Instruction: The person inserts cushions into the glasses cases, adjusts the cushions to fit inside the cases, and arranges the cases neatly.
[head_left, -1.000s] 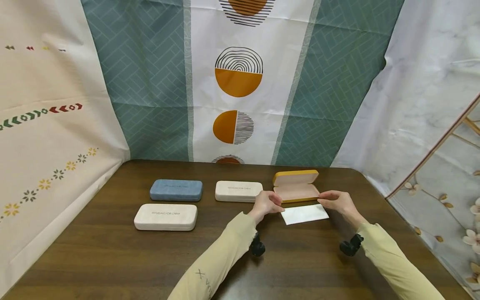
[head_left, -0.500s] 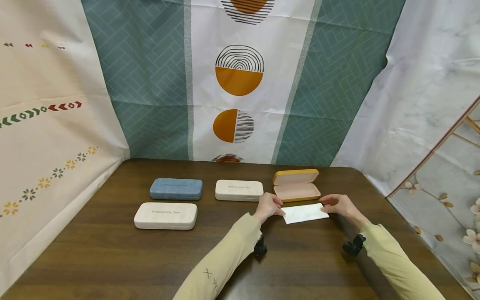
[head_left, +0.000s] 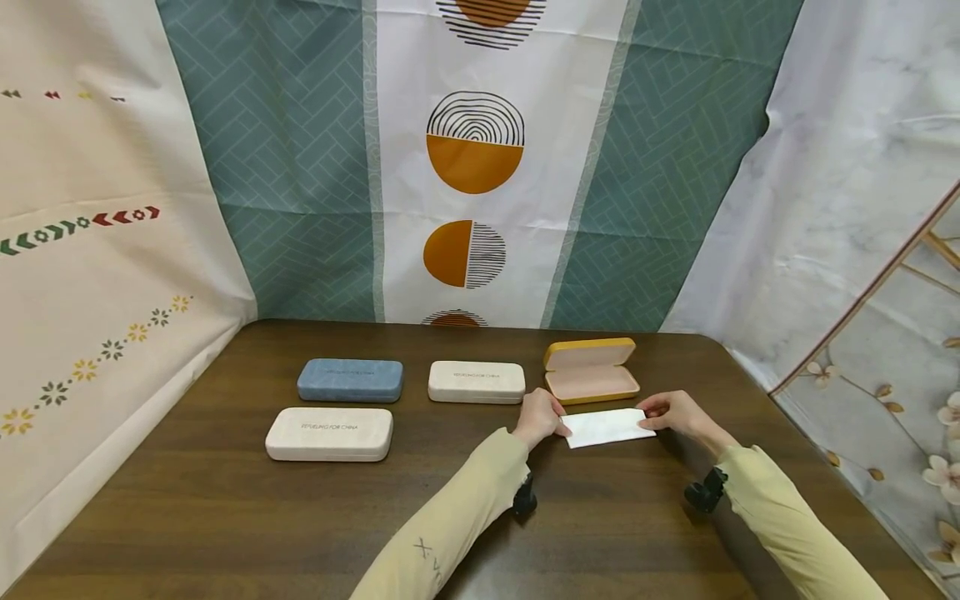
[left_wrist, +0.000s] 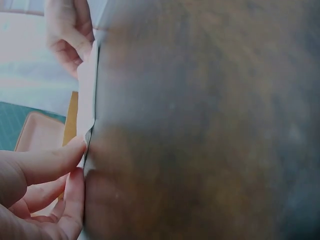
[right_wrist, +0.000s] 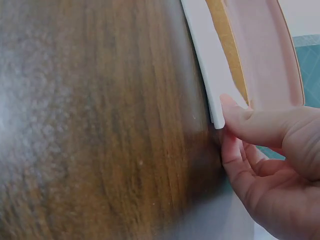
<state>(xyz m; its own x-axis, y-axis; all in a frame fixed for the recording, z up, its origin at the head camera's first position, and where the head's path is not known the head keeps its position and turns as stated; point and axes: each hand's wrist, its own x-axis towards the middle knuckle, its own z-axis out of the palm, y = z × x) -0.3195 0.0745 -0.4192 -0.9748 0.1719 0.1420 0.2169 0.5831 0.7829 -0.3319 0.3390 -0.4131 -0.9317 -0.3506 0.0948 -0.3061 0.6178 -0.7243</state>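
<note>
A folded white sheet [head_left: 606, 428], cloth or paper, lies low over the table just in front of an open yellow glasses case [head_left: 592, 385] with a pale pink lining. The left hand [head_left: 538, 418] pinches the sheet's left end between thumb and fingers. At the opposite end, the right hand [head_left: 670, 412] holds the right edge in the same way. Layers of the fold show along the sheet's edge in the left wrist view, where the left thumb [left_wrist: 55, 162] presses on it. Behind the sheet, the case's lid is raised.
To the left on the brown wooden table [head_left: 300, 525] are three closed glasses cases: a blue one [head_left: 350, 380], a white one [head_left: 476, 382] close to the left hand, and another white one [head_left: 329, 434] nearer the front. Patterned cloth [head_left: 315, 167] hangs behind.
Both hands have shifted slightly at the sheet's ends, and their thumbs and fingers now pinch it more firmly. The sheet has barely moved; the glasses cases stay in place.
</note>
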